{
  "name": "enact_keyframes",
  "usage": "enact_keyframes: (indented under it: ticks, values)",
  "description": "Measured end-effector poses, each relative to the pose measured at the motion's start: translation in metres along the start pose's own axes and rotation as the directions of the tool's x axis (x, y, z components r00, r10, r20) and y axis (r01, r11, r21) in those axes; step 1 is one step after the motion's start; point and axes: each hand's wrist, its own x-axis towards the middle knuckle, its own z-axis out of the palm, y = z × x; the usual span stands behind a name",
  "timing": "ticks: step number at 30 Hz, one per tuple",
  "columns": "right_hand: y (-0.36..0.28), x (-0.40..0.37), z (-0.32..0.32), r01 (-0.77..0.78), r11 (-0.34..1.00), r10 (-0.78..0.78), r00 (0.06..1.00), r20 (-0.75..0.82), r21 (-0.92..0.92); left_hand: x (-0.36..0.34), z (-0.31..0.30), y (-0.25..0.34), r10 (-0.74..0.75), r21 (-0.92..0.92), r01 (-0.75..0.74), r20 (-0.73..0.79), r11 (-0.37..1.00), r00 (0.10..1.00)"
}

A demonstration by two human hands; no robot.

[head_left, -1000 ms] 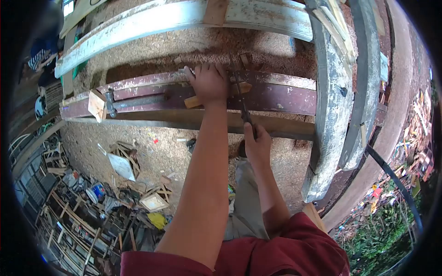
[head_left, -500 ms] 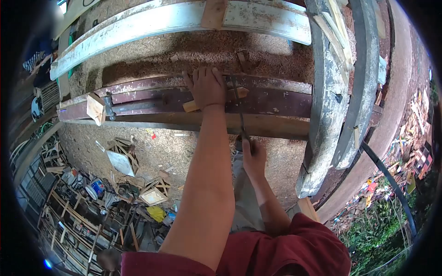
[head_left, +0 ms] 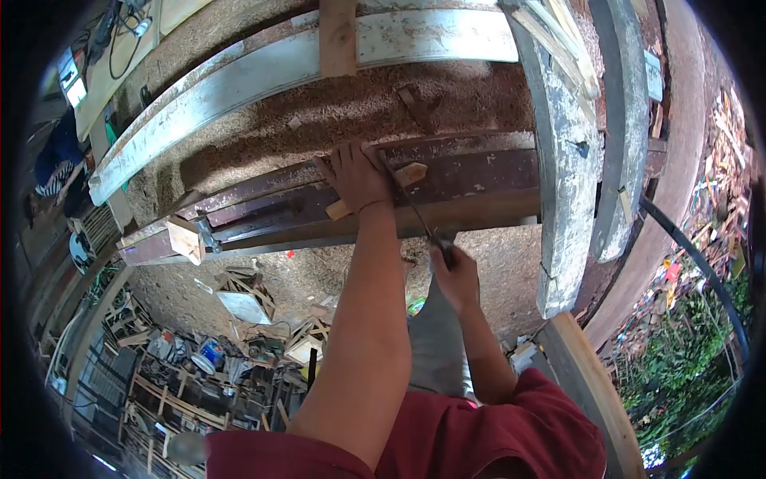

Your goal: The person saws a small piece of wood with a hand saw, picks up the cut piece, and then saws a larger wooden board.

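My left hand (head_left: 363, 180) presses a short wooden piece (head_left: 411, 174) down on a dark reddish-brown beam (head_left: 479, 177), with its fingers reaching over towards the far side. The piece sticks out on both sides of the palm, and its right end is pointed. In my right hand (head_left: 456, 275), closed around the handle, is a handsaw (head_left: 416, 211) seen nearly edge-on. Its thin blade runs up across the wooden piece, just right of my left hand. Farther left on the beam lie a hammer (head_left: 209, 235) and a pale wood block (head_left: 185, 239).
A whitish plank (head_left: 431, 36) spans the far side, crossed by a brown board (head_left: 339, 40). Thick weathered timbers (head_left: 570, 184) stand at the right. Sawdust and wood shavings (head_left: 511, 263) cover the ground, with scrap wood (head_left: 247, 299) at the lower left. A person (head_left: 60, 164) is at the far left.
The view has turned and shifted somewhat. My right hand and the handsaw have moved a little, and the blade slants more. My left hand still presses the wooden piece.
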Motion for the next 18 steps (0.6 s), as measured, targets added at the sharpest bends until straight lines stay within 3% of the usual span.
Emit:
enact_keyframes:
  ticks: [1,2,8,11,16,18]
  values:
    - [-0.027,0.011,-0.002,-0.022,1.000,0.022,1.000,0.011,-0.003,-0.003,0.005,-0.003,0.019,0.006,-0.018,-0.035,1.000,0.999]
    - [-0.041,0.022,0.006,0.091,0.988,-0.080,0.992,-0.092,0.122,0.002,0.008,-0.003,0.041,0.011,-0.040,-0.081,0.999,0.996]
    - [-0.052,0.008,0.005,-0.054,0.996,0.059,0.996,-0.066,0.074,0.003,0.002,0.001,0.019,-0.030,-0.020,-0.012,0.999,1.000]
    - [-0.026,0.001,0.007,0.008,0.996,-0.002,0.998,-0.066,0.086,0.003,0.001,0.002,0.041,0.002,-0.041,-0.046,0.999,0.998]
    - [-0.075,0.031,0.003,0.009,0.996,-0.006,0.999,-0.032,0.087,0.004,-0.004,0.006,0.017,0.001,-0.017,-0.010,1.000,1.000]
    - [-0.066,0.024,0.008,0.012,0.992,-0.006,0.999,-0.050,0.128,0.004,-0.004,0.004,0.033,0.009,-0.033,-0.016,0.999,0.999]
